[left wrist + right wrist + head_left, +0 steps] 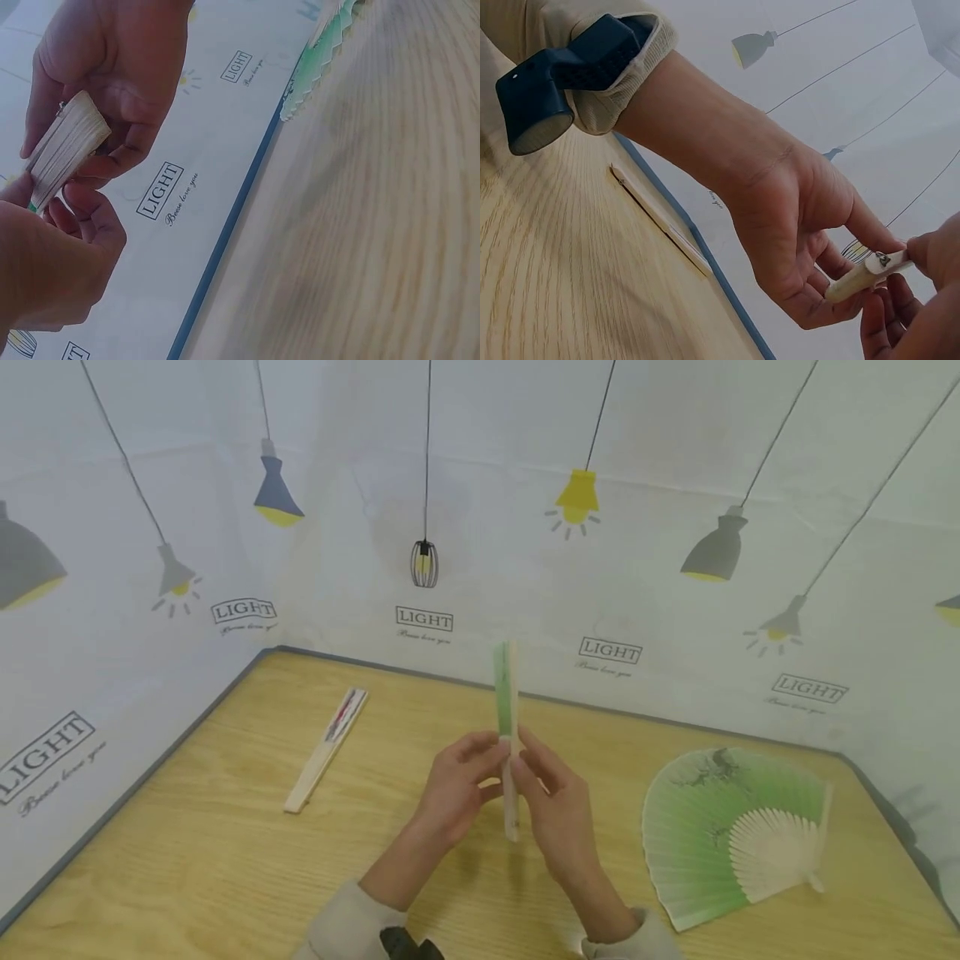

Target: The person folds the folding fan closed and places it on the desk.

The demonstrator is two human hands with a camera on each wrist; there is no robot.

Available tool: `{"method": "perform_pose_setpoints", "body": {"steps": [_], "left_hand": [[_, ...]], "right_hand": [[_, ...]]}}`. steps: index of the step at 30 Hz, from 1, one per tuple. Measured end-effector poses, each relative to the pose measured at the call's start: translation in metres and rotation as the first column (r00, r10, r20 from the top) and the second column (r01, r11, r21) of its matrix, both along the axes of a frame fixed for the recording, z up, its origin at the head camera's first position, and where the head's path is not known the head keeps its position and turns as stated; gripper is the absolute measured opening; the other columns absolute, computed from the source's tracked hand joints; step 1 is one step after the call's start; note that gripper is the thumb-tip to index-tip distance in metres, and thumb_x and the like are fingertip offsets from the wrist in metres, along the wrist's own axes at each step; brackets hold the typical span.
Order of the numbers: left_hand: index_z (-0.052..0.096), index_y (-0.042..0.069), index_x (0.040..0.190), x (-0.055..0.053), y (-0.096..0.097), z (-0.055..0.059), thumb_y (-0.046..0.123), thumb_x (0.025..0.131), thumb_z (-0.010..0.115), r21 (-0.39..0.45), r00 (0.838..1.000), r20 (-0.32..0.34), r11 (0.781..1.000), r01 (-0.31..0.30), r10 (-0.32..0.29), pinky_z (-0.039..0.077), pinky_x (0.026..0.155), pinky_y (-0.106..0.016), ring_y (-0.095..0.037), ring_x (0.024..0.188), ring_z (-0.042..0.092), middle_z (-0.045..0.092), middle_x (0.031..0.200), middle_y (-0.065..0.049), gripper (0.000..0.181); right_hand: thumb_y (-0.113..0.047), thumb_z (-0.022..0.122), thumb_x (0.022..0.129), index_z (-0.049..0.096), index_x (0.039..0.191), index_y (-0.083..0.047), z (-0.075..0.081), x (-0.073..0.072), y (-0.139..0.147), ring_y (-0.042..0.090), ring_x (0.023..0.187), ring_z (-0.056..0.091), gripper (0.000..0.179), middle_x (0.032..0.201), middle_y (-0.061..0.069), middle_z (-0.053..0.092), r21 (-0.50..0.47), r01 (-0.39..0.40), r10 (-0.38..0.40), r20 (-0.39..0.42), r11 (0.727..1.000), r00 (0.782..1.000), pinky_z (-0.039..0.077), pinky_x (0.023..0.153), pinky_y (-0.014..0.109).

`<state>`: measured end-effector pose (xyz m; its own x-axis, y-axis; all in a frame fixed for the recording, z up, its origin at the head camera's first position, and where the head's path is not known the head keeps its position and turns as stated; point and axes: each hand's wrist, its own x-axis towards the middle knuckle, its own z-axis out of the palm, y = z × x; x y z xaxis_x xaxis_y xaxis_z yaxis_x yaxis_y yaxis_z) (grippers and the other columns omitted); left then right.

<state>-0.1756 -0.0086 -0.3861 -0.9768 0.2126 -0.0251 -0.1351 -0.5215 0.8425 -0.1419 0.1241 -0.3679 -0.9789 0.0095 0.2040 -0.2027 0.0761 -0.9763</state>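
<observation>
Between my two hands stands a folded hand fan [506,693], upright over the table, with green cloth at its upper end and pale ribs below. My left hand [459,785] pinches it from the left with thumb and fingers. From the other side my right hand [558,802] pinches the same fan, thumb toward me. The rib ends of this fan [71,146] point at the camera in the left wrist view. A small metal rivet [883,259] shows near the fan's lower end in the right wrist view.
At the right of the wooden table [187,860] lies a spread green fan [697,843] with pale ribs. A folded fan [327,750] with a dark and red pattern lies at the left. White sheeting printed with lamps [487,577] rises behind the table's dark edge.
</observation>
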Motion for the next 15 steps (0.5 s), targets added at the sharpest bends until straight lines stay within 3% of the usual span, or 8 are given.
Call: {"method": "perform_pose_setpoints", "body": {"steps": [7,15], "left_hand": [[0.064,0.000,0.108,-0.002,-0.001,0.002,0.010,0.091,0.065,-0.103,0.997,-0.046,0.993,-0.064,0.060,0.056,0.078,-0.040,-0.018,0.081,0.062,0.064,0.093,-0.007,0.019],[0.064,-0.006,0.112,-0.002,-0.011,0.002,0.008,0.090,0.067,-0.299,0.973,-0.153,0.931,-0.210,0.170,0.059,0.073,-0.041,-0.020,0.079,0.065,0.067,0.099,-0.015,0.027]], "right_hand": [[-0.008,0.064,0.092,0.060,0.130,-0.014,0.001,-0.004,-0.001,0.021,0.093,0.060,0.038,0.094,0.014,0.062,-0.015,0.023,-0.024,-0.056,1.000,0.998,0.053,0.086,0.028],[0.001,0.065,0.089,0.058,0.130,-0.008,-0.006,-0.014,-0.010,0.023,0.095,0.060,0.043,0.098,0.014,0.061,0.009,0.059,-0.058,-0.106,0.998,0.993,0.053,0.086,0.029]]}}
